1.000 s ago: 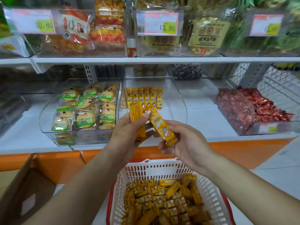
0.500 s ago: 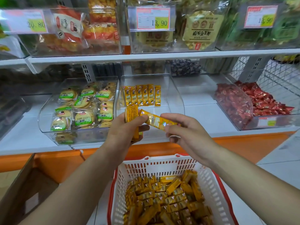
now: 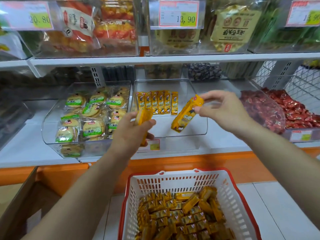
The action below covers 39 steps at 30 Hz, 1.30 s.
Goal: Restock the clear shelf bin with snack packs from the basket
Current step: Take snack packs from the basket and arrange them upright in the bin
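Nearest, a white red-rimmed basket [image 3: 173, 181] is seen, filled with orange snack packs [image 3: 181, 217]. Above it, a small stack of packs [image 3: 143, 116] is gripped by the left hand [image 3: 129, 134], fingers curled round it, just before the clear shelf bin [image 3: 197, 127]. 1 pack [image 3: 186, 115] is pinched at its top end by the right hand [image 3: 223, 110] and hangs tilted over the bin's open front. A row of packs [image 3: 156, 104] is stood upright at the bin's back. Round biscuits [image 3: 86, 115] are held in the left-side bin, red sweets [image 3: 294, 111] in the right-side bin.
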Each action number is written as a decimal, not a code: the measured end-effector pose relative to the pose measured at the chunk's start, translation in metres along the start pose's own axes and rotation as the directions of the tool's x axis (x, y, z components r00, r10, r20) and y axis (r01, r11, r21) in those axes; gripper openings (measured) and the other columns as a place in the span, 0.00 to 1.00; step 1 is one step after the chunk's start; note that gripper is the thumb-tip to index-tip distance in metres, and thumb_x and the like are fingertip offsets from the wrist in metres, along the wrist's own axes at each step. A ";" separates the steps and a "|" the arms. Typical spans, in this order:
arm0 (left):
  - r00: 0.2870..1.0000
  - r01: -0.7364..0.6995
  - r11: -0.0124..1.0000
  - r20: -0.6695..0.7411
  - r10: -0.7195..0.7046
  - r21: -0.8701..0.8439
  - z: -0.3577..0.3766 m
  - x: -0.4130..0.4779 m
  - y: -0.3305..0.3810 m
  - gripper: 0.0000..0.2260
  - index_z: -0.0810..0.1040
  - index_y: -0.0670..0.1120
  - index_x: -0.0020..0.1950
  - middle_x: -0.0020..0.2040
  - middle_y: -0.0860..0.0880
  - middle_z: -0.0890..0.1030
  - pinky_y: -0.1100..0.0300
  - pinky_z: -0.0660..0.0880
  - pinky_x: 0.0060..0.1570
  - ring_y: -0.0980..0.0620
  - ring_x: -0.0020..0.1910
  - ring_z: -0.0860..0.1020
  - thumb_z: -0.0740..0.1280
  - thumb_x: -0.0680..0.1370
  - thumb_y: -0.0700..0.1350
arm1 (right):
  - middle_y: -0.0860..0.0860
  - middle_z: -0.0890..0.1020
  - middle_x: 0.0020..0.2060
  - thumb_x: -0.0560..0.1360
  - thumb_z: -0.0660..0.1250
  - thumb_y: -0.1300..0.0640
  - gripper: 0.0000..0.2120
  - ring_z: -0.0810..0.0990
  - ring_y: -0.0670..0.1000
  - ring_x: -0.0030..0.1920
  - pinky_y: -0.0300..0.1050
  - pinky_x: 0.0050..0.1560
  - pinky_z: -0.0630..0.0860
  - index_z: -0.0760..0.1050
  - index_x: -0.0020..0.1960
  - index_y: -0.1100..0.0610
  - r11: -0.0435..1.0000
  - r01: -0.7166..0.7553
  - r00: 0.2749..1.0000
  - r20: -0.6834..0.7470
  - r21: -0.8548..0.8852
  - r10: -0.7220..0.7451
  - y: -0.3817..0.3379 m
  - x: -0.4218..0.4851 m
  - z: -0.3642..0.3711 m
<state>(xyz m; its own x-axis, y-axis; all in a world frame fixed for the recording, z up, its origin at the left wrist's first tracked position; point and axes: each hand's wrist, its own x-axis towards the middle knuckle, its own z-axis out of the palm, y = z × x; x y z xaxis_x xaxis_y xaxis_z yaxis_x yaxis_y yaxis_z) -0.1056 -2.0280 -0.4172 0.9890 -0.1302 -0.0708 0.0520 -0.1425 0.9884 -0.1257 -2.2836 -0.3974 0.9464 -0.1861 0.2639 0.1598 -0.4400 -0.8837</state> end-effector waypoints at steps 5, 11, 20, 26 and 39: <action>1.000 0.024 1.000 -0.014 -0.024 -0.009 -0.008 0.012 -0.010 0.13 0.76 0.48 0.63 0.48 0.45 0.86 0.65 0.78 0.27 0.54 0.33 0.85 0.72 0.79 0.45 | 0.41 0.80 0.35 0.68 0.78 0.50 0.07 0.82 0.49 0.42 0.42 0.41 0.70 0.81 0.44 0.45 0.845 0.125 0.990 0.016 -0.520 -0.137 0.034 0.090 0.011; 0.997 0.074 0.993 0.005 -0.074 -0.086 -0.011 0.025 -0.019 0.13 0.77 0.51 0.59 0.46 0.48 0.88 0.64 0.77 0.28 0.50 0.34 0.86 0.73 0.77 0.44 | 0.50 0.81 0.51 0.72 0.75 0.50 0.13 0.77 0.51 0.49 0.41 0.45 0.69 0.80 0.56 0.49 0.607 0.095 0.988 0.148 -0.789 0.038 0.065 0.178 0.023; 0.994 0.105 0.990 0.018 -0.104 -0.096 -0.004 0.035 -0.026 0.11 0.79 0.49 0.58 0.45 0.49 0.88 0.65 0.77 0.27 0.51 0.33 0.86 0.74 0.76 0.43 | 0.50 0.84 0.49 0.73 0.72 0.59 0.04 0.82 0.55 0.51 0.46 0.52 0.79 0.82 0.43 0.50 0.494 0.086 0.972 0.182 -0.865 0.149 0.079 0.217 0.040; 0.993 0.112 0.988 0.054 -0.107 -0.104 0.001 0.030 -0.029 0.13 0.78 0.51 0.60 0.47 0.50 0.87 0.64 0.77 0.29 0.52 0.36 0.86 0.74 0.77 0.45 | 0.52 0.79 0.60 0.76 0.70 0.50 0.12 0.78 0.57 0.60 0.51 0.58 0.77 0.78 0.59 0.48 0.514 0.042 0.995 0.084 -0.857 0.058 0.067 0.199 0.035; 0.964 0.000 0.992 0.265 0.034 -0.128 0.033 -0.002 -0.019 0.26 0.80 0.55 0.66 0.54 0.48 0.85 0.59 0.79 0.38 0.51 0.44 0.85 0.76 0.73 0.33 | 0.50 0.85 0.45 0.79 0.67 0.52 0.11 0.84 0.50 0.41 0.45 0.40 0.80 0.79 0.60 0.46 0.977 -0.184 0.967 0.199 0.103 0.161 -0.015 -0.035 0.031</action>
<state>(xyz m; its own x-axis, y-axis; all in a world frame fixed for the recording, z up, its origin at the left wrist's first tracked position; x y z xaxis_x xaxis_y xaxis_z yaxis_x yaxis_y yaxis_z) -0.1132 -2.0571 -0.4401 0.9179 -0.3906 -0.0703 0.0696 -0.0159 0.9974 -0.1527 -2.2435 -0.4049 0.9965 -0.0758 0.0360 0.0112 -0.3050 -0.9523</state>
